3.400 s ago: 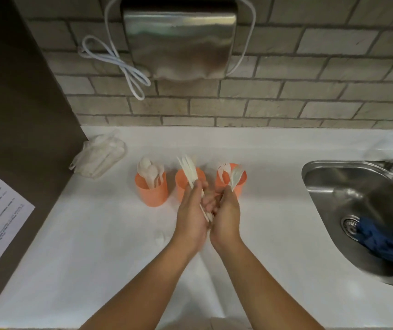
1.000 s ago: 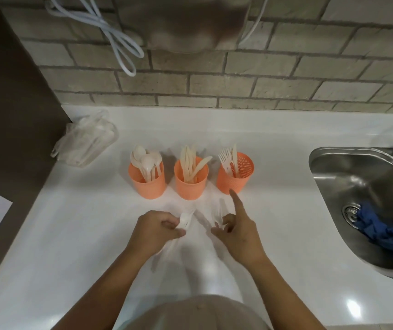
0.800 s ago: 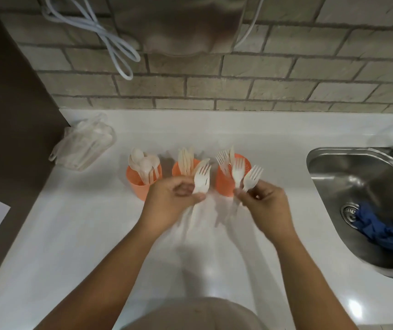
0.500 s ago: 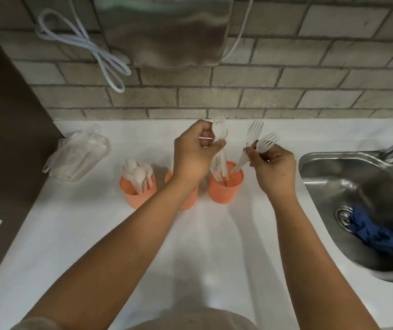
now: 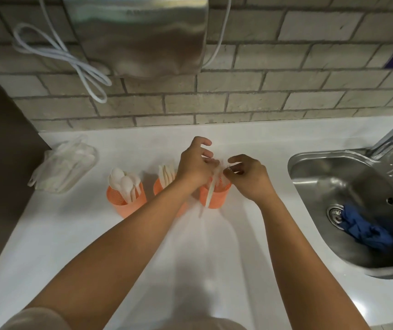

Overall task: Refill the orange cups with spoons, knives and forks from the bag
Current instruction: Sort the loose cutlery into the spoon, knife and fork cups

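Since half a second ago both hands have dropped onto the right cup [image 5: 214,197]: my left hand [image 5: 194,163] pinches a blurred white utensil [image 5: 211,189] by its rim, and my right hand [image 5: 247,176] is loosely curled, its hold unclear. Spoons [image 5: 125,184] fill the left cup [image 5: 126,201] and knives [image 5: 167,175] the middle; the bag [image 5: 64,166] far left looks part full.

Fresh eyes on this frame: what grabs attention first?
Both hands, left hand and right hand, meet over the right orange cup mid-counter. Two more orange cups sit leftward: one with spoons, one with knives. A blue cloth lies in the steel sink at right.
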Tool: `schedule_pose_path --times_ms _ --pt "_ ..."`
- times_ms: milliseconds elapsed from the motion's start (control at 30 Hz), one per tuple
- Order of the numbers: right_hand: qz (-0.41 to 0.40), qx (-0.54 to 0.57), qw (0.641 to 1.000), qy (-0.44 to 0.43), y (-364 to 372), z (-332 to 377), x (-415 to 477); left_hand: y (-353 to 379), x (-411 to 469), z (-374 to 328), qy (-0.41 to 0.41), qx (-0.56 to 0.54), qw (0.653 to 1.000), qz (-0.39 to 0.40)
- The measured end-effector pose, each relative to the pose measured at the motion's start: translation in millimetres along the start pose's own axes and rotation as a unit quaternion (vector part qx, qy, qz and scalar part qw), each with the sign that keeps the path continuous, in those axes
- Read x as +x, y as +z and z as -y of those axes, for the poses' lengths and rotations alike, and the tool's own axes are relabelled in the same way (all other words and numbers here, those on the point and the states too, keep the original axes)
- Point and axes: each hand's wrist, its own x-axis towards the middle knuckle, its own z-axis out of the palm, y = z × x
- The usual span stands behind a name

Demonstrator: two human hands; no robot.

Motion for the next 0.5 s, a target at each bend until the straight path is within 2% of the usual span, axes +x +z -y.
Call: schedule_pose_path --times_ms 200,267,367,433,500 --pt "-0.021 -0.032 0.999 -0.017 2 1 13 -4 13 10 0.024 0.018 0.999 -0.038" --pt "-0.036 -0.049 0.998 -0.020 4 2 18 -6 17 14 0.062 0.089 0.993 -0.049" --pt "-0.008 -0.063 0.998 -0.016 7 3 24 -6 24 16 0.118 0.249 0.961 0.004" --pt "0.034 -0.085 0.996 -0.020 11 3 26 -1 31 15 0.127 0.328 0.935 0.052" --pt "0.058 -0.140 0.988 -0.023 17 1 27 5 36 14 0.120 0.354 0.925 0.071"
